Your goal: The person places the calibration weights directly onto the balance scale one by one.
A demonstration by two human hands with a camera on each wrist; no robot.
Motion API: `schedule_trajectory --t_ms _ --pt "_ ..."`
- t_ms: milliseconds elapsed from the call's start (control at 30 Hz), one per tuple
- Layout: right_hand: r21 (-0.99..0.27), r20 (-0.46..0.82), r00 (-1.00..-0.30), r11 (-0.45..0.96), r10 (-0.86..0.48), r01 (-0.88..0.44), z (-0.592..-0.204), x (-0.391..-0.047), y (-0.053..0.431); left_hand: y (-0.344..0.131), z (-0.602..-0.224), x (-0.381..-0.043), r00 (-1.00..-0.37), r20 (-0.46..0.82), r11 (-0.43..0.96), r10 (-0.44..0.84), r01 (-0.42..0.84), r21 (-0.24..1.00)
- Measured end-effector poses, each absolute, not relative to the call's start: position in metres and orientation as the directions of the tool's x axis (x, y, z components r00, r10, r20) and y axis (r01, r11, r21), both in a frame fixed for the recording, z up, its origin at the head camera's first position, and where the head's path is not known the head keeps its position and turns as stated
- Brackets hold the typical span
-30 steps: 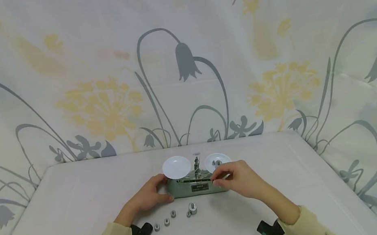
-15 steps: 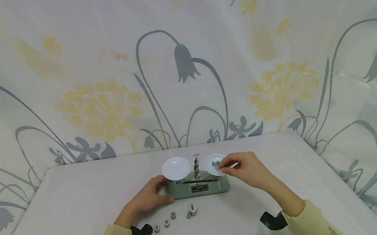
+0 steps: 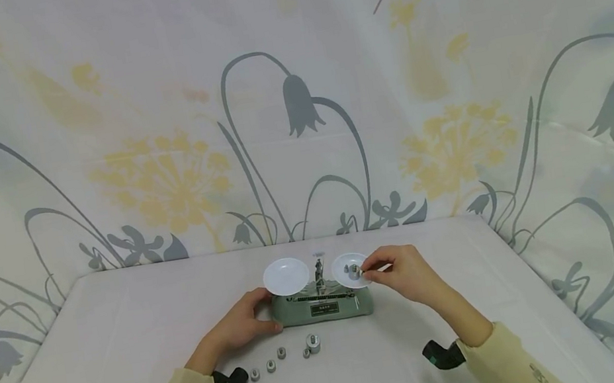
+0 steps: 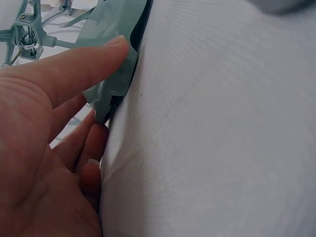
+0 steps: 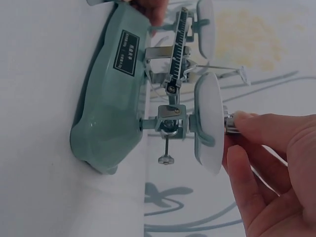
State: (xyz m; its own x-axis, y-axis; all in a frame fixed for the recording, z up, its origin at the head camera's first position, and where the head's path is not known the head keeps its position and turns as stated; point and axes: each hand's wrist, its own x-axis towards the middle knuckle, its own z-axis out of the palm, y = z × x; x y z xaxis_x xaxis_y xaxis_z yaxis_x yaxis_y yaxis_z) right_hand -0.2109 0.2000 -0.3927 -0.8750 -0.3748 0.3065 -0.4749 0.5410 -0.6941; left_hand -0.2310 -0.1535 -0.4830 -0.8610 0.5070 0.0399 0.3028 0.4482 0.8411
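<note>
A green balance scale (image 3: 293, 314) with two white pans stands at mid-table. My left hand (image 3: 237, 322) grips the left end of its base; in the left wrist view the thumb lies over the green base (image 4: 111, 74), the other fingers behind it. On the right pan (image 3: 343, 281) sit small metal weights (image 3: 354, 272), partly hidden by fingers. My right hand (image 3: 400, 270) is at that pan's right edge. The right wrist view shows its thumb and finger pinching a metal weight (image 5: 230, 124) at the pan's surface. Nothing lies on the left pan (image 3: 286, 276).
Several metal weights stand on the white table in front of the scale, among them a larger weight (image 3: 313, 343) with a small weight (image 3: 306, 353) beside it. Smaller ones, such as this weight (image 3: 271, 365), are further left. A patterned curtain (image 3: 301, 152) hangs behind the table.
My right hand has moved from the front of the scale's beam up and right to the right pan, and now pinches a weight there. The left hand has stayed on the base.
</note>
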Motion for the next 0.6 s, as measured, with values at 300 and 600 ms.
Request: schedule_trajectory --t_ms 300,600 --pt "-0.665 0.274 -0.885 0.590 -0.376 -0.457 -0.3926 -0.2135 0.1983 -0.1536 -0.4840 -0.2325 -0.860 0.042 0.458 0.509 0.312 0.833" --pt "-0.631 0.266 -0.882 0.621 -0.389 -0.465 -0.3927 -0.2163 0.1968 -0.1537 -0.4837 -0.2320 -0.864 0.037 0.460 0.503 0.304 0.834"
